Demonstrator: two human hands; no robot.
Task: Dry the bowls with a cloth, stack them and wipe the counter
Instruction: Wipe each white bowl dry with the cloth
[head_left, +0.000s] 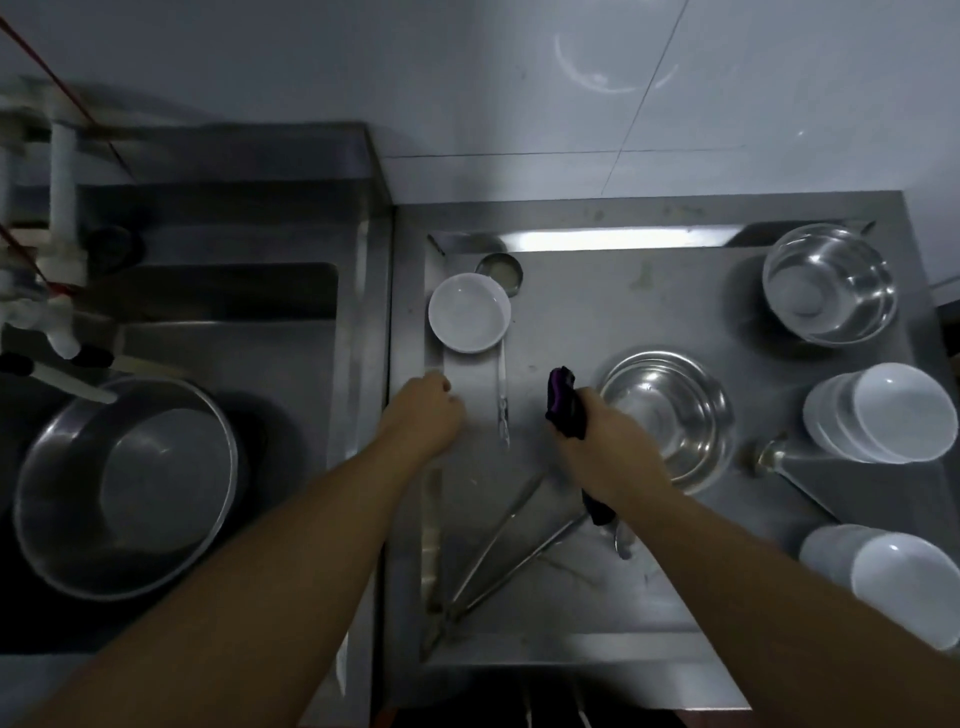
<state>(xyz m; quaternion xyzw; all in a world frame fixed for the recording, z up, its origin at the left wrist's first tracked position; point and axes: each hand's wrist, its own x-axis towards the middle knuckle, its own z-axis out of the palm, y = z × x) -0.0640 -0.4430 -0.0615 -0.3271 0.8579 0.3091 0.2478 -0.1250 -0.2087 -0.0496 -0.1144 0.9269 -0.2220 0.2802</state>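
Observation:
My right hand (608, 447) grips a dark purple cloth (563, 402) just left of a steel bowl (670, 410) in the middle of the steel counter (597, 312). My left hand (426, 410) hovers with curled fingers at the counter's left edge, holding nothing, just below a white bowl (469, 313). A second steel bowl (829, 283) sits at the back right. Two stacks of white bowls, one (883, 415) above the other (893, 582), lie tilted along the right side.
A small steel cup (500, 270) stands behind the white bowl. Tongs (503, 400) and long metal utensils (498, 561) lie on the counter near my arms. At left is a sink with a large steel basin (124, 488) and white pipes (57, 208).

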